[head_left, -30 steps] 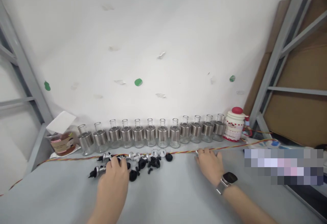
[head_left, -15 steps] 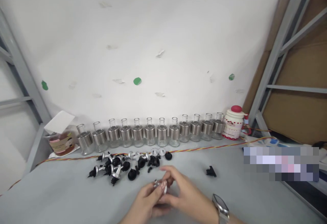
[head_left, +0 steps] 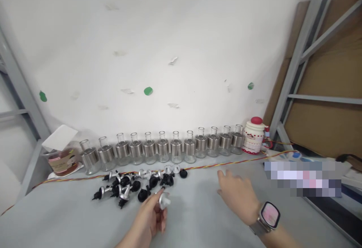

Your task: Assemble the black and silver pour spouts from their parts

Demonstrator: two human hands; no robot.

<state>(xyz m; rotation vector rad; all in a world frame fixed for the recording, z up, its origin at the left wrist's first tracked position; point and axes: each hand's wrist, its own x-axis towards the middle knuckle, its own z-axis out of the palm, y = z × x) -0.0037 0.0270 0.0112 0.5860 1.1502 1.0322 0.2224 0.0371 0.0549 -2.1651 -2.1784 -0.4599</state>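
Apparently at the gathering step, we pinch a silver, disc-shaped fitting [head_left: 164, 200] in our left hand [head_left: 151, 215], black-and-silver pieces [head_left: 124, 194] at its ten o'clock. Toward three o'clock, our right hand [head_left: 236, 194] reaches over the grey tabletop [head_left: 198, 221], its grip too hidden to tell; the next move, we judge, calls for a precise pinch.

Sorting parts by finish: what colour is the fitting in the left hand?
The flanged fitting looks silver-grey, best seen in the head view.

Light is bright and diffuse. Bottles [head_left: 177, 148] show soft highlights. Before the bottles, the right hand [head_left: 239, 193] is motion-blurred; rightward, a patch [head_left: 302, 179] is pixelated.
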